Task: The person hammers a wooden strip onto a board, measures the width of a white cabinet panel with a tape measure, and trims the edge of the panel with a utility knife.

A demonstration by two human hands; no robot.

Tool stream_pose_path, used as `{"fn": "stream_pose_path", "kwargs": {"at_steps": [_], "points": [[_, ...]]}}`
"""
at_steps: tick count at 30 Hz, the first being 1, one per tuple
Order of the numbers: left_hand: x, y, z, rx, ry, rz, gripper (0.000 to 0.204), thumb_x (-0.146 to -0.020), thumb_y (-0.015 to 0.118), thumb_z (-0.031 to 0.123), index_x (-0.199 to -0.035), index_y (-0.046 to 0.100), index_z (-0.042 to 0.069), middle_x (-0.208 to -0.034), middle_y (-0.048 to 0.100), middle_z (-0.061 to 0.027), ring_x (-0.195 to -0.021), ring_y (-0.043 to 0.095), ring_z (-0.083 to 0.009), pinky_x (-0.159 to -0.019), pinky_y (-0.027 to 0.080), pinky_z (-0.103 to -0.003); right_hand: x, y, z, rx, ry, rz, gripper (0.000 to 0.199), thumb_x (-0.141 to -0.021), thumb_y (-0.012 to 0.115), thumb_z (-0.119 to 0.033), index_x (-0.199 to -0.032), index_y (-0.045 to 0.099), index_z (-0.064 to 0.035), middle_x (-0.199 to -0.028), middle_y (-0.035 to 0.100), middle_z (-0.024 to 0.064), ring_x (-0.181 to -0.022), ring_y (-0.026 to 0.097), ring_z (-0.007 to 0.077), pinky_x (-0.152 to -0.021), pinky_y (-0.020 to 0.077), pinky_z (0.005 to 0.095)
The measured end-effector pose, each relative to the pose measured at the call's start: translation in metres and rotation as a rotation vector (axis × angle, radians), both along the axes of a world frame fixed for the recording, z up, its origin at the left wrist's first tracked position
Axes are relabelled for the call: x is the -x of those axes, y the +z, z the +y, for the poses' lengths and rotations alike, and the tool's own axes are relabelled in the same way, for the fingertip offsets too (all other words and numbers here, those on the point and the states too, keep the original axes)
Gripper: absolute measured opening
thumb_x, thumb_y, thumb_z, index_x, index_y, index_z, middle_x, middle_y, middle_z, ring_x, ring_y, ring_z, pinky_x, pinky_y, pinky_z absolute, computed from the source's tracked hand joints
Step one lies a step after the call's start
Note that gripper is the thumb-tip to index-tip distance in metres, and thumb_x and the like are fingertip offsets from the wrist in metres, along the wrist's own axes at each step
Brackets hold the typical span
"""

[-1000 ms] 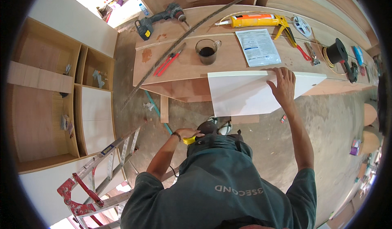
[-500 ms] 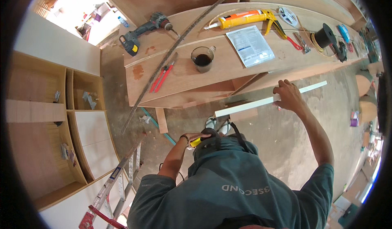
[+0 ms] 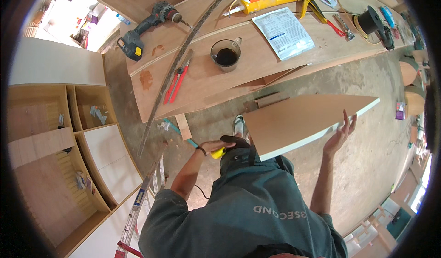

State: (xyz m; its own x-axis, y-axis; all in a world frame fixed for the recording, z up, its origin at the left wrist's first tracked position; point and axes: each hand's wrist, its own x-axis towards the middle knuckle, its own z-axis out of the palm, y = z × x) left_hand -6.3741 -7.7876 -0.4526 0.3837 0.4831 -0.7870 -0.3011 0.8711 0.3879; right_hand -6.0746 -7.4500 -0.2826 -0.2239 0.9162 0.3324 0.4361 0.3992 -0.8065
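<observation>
My right hand [image 3: 339,134] supports a flat board [image 3: 303,120] at its near white edge. Its fingers reach up past that edge, and the thumb is mostly hidden. The board is tilted, its plain tan face showing, with one corner close to my waist. At my waist on the left, my left hand [image 3: 218,146] is closed around a small yellow tool [image 3: 218,152], perhaps a tape measure. Black fabric [image 3: 233,141] beside the fingers partly hides them.
Ahead, a wooden cabinet lying flat carries a cordless drill [image 3: 149,28], red-handled pliers [image 3: 178,84], a glass mug [image 3: 226,55] of dark drink, a silver packet [image 3: 283,32] and a caulking gun [image 3: 275,1]. A long metal strip [image 3: 183,51] crosses its left end. A ladder [image 3: 138,203] stands left.
The board has turned from nearly edge-on to showing its broad face. My right hand has moved from above its edge to the near side. My left hand stays at my waist.
</observation>
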Motion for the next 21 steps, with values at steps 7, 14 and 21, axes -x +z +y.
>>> {"fn": "stream_pose_path", "kwargs": {"at_steps": [7, 14, 21], "points": [[0.044, 0.032, 0.037, -0.185, 0.704, -0.781, 0.085, -0.096, 0.043, 0.070, -0.161, 0.026, 0.017, -0.155, 0.039, -0.0276, -0.057, 0.058, -0.0155, -0.053, 0.047, -0.028, -0.019, -0.017, -0.014, 0.852, -0.288, 0.566, 0.064, -0.100, 0.057, -0.021, -0.153, 0.029, 0.0028, -0.143, 0.047, 0.0173, -0.132, 0.050, 0.0302, -0.106, 0.0449, 0.0422], [0.030, 0.030, 0.073, -0.326, 0.796, -1.047, 0.091, -0.094, 0.044, 0.072, -0.163, 0.018, 0.018, -0.160, 0.025, -0.0317, -0.061, 0.058, -0.0193, -0.055, 0.047, -0.030, -0.040, 0.006, 0.005, 1.191, -0.282, 0.482, 0.052, -0.101, 0.058, -0.028, -0.142, 0.047, 0.0019, -0.130, 0.059, 0.0144, -0.118, 0.061, 0.0258, -0.091, 0.0543, 0.0403], [0.036, 0.016, 0.085, -0.378, 0.620, -0.826, 0.086, -0.096, 0.048, 0.065, -0.163, 0.018, 0.020, -0.163, 0.024, -0.0272, -0.064, 0.059, -0.0158, -0.063, 0.050, -0.031, -0.091, -0.003, 0.004, 1.263, -0.270, 0.291, 0.046, -0.092, 0.060, -0.017, -0.132, 0.053, 0.0065, -0.121, 0.062, 0.0161, -0.111, 0.062, 0.0269, -0.086, 0.0535, 0.0398]]}}
